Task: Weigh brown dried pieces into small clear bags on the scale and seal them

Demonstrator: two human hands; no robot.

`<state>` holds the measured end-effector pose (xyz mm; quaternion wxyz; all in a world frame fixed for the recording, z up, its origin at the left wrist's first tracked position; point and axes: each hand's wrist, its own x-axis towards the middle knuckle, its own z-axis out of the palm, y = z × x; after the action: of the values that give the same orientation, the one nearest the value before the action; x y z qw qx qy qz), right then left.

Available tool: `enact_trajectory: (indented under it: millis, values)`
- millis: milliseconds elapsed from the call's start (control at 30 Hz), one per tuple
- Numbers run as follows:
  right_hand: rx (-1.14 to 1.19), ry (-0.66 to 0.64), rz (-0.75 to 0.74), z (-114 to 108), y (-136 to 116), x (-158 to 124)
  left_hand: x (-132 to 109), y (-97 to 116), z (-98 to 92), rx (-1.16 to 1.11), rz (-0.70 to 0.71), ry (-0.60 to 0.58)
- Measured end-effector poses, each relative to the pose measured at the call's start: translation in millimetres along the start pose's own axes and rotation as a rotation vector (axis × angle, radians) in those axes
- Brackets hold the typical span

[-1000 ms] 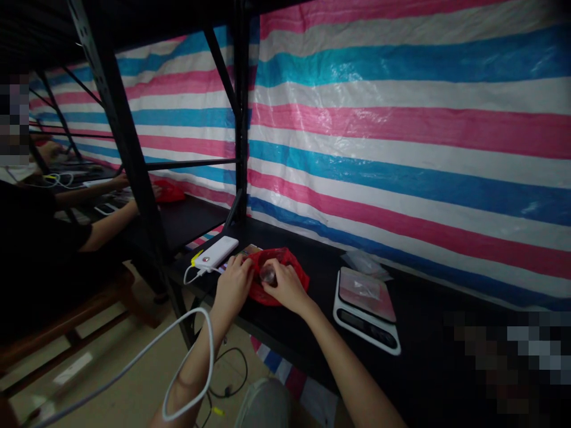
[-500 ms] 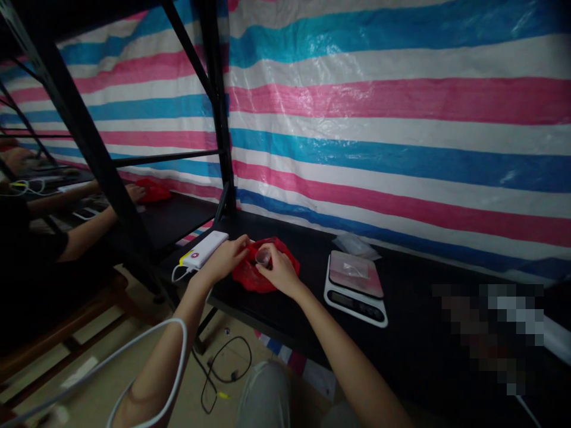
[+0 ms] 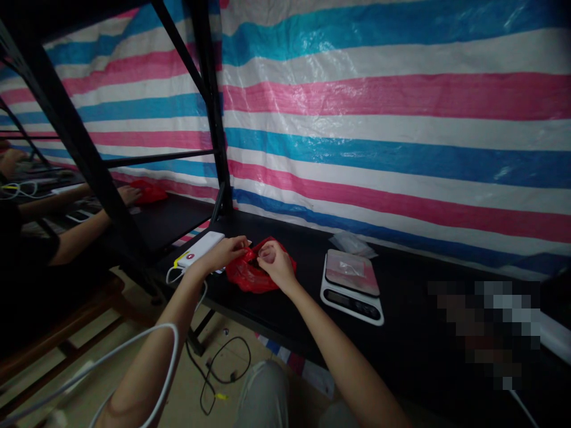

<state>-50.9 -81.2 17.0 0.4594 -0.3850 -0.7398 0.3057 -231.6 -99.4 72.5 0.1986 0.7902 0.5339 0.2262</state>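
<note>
A red plastic bag (image 3: 250, 279) lies opened on the black table, with dark contents partly visible inside. My left hand (image 3: 229, 251) is closed on the bag's left rim. In my right hand (image 3: 279, 267) is a small clear cup (image 3: 267, 254), tilted over the bag's mouth; its contents are too small to make out. To the right sits a white kitchen scale (image 3: 352, 288) with a pinkish platform, and a small clear plastic bag (image 3: 351, 268) rests on it.
A white power bank (image 3: 200, 248) with a cable lies left of the red bag. Behind the scale is a crumpled clear bag (image 3: 354, 244). A black metal post (image 3: 214, 119) rises at the table's left end. Another person's arm (image 3: 84, 238) reaches toward a second red bag (image 3: 149, 191).
My right hand has tipped the cup further over the red bag. My left hand still holds the rim. The whole view has shifted slightly.
</note>
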Motion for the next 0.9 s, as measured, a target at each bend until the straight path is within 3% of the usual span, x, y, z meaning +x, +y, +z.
enact_trajectory:
  millis: [133,267,500,733,900]
  values:
    - [0.066,-0.037,-0.039,0,2,0,-1,8,-0.1,0.033,-0.028,0.024]
    - [0.138,-0.028,-0.085,2,0,-1,3,9,6.3,0.079,-0.011,-0.028]
    - [0.104,0.014,0.047,3,1,2,2,4,8.9,0.081,0.029,-0.041]
    - [-0.004,0.071,0.066,0,-1,2,-3,15,11.7,-0.112,0.053,0.001]
    - [-0.045,0.093,0.092,1,-3,2,-2,12,12.4,-0.084,0.034,-0.021]
